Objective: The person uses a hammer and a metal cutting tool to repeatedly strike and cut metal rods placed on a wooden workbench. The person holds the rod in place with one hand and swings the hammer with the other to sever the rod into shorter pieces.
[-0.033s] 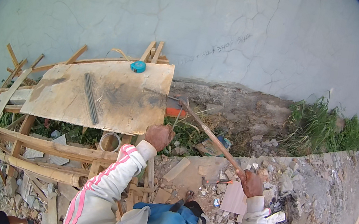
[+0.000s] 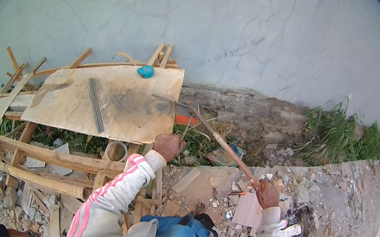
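Your right grip point(image 2: 267, 195) holds a wooden pole point(image 2: 230, 150) ending beside the right edge of the counter point(image 2: 59, 104); your left grip point(image 2: 168, 146), by the near right corner, clasps a thin rod point(image 2: 188, 125). Bars point(image 2: 95, 105) lie mid-counter, a tape measure point(image 2: 145, 71) at the far edge.

Board point(image 2: 134, 127): tan, dark smudges. On board: teal tape measure point(image 2: 145, 71), grey rods point(image 2: 96, 105). Right of board: brown stick point(image 2: 226, 147). Below board: white sleeve point(image 2: 114, 187), pink stripes.

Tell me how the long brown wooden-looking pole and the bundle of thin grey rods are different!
The pole is in the right hand; the rods lie on the pale flat board. The pole is one thick piece; the rods are several thin ones. Both are long and narrow.
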### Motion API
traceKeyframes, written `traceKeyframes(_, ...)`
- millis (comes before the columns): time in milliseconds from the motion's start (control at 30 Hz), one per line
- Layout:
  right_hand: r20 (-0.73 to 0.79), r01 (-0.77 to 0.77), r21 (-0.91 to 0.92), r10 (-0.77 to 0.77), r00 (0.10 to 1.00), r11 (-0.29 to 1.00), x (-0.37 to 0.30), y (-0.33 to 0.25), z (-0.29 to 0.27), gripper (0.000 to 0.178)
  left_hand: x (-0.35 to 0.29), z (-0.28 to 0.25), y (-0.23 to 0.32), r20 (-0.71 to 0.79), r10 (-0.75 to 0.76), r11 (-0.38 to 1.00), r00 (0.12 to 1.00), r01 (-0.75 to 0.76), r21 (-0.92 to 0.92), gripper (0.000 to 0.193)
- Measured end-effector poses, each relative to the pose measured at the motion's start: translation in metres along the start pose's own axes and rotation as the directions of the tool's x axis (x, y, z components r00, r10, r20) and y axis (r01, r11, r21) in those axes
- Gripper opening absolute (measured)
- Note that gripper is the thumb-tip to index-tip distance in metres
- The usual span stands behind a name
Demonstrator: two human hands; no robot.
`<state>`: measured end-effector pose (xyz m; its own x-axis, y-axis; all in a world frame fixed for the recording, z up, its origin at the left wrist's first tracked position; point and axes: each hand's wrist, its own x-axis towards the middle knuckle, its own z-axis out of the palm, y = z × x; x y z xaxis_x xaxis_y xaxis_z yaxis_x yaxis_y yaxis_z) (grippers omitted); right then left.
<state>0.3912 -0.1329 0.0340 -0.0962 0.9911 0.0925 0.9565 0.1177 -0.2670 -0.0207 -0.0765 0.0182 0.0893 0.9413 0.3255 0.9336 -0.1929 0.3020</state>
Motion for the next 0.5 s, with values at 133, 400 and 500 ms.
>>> traceKeyframes(133, 0.002, 0.016, -0.022, -0.016, 1.000, 1.000, 0.011, 0.002, -0.008, 0.069, 0.008, -0.005, 0.001, 0.052, -0.016, 1.000, 0.999, 0.016, 0.011, 0.029)
traceKeyframes(400, -0.003, -0.034, -0.119, 0.034, 0.999, 0.992, -0.002, -0.024, -0.012, 0.064, 0.011, 0.004, -0.015, 0.046, -0.019, 0.999, 0.999, 0.017, 0.045, 0.025)
traceKeyframes(500, -0.026, -0.049, -0.109, 0.046, 0.999, 0.993, -0.018, -0.039, -0.019, 0.066, 0.013, 0.007, -0.026, -0.010, 0.055, 0.998, 0.998, -0.054, 0.034, 0.024)
